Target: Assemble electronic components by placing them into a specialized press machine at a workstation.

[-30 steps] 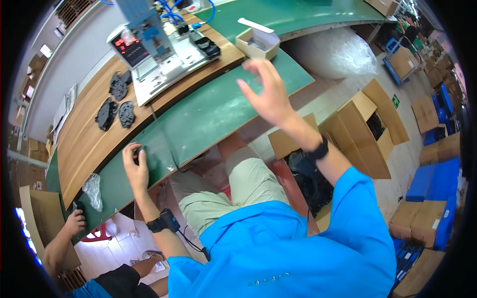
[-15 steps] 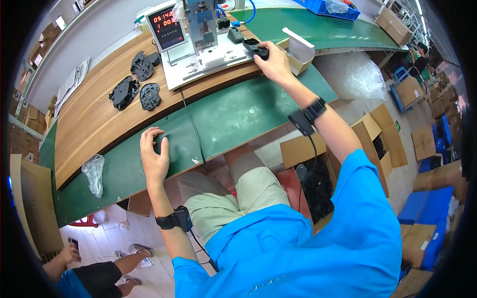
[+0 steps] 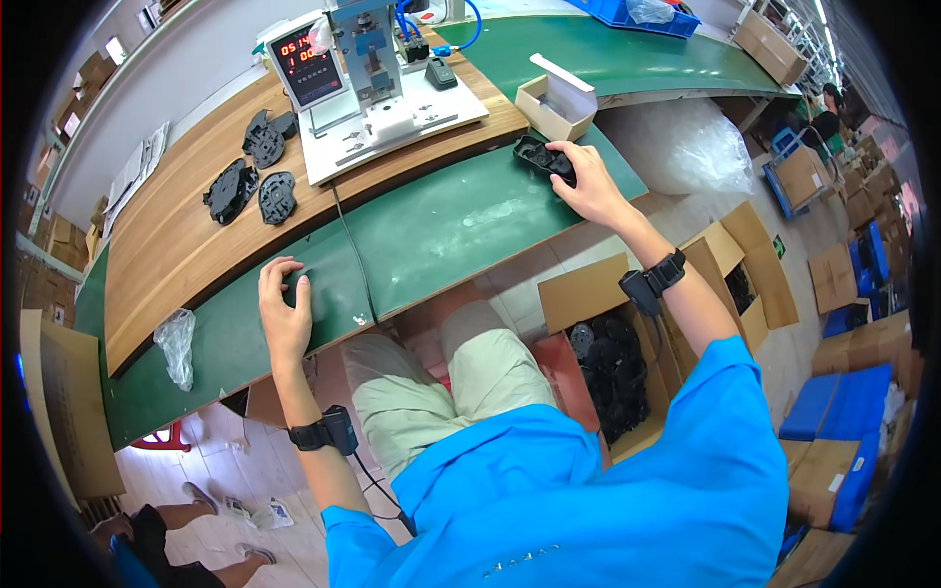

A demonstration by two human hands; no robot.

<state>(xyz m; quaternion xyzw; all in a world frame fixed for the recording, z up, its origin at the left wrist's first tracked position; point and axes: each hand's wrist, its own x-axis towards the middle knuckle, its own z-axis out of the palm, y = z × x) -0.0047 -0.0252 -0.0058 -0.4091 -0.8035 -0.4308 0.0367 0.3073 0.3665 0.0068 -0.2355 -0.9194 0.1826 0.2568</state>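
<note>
My right hand (image 3: 591,184) grips a black plastic housing (image 3: 537,157) with a hollow, open top. It holds the piece over the green tabletop (image 3: 446,240), just in front of a small open white carton (image 3: 556,106). My left hand (image 3: 284,312) rests at the table's front edge, fingers curved and thumb apart. A dark patch shows between its thumb and fingers; whether it is shadow or a small thing I cannot tell. Several black moulded parts (image 3: 231,192) lie on the wooden board (image 3: 162,260). Beside them stands a bench press (image 3: 377,108) on a white base, a small black block on it.
A red-digit display box (image 3: 306,65) stands by the press, and a black cable (image 3: 355,250) hangs over the table edge. A crumpled clear bag (image 3: 177,348) lies at left. Cartons of black parts (image 3: 616,377) stand beside my right leg. Another person's legs (image 3: 186,514) show at lower left.
My right hand has brought the black housing from beside the press toward me and right, over the green tabletop. My left hand keeps its pose. The person at lower left has shifted further left.
</note>
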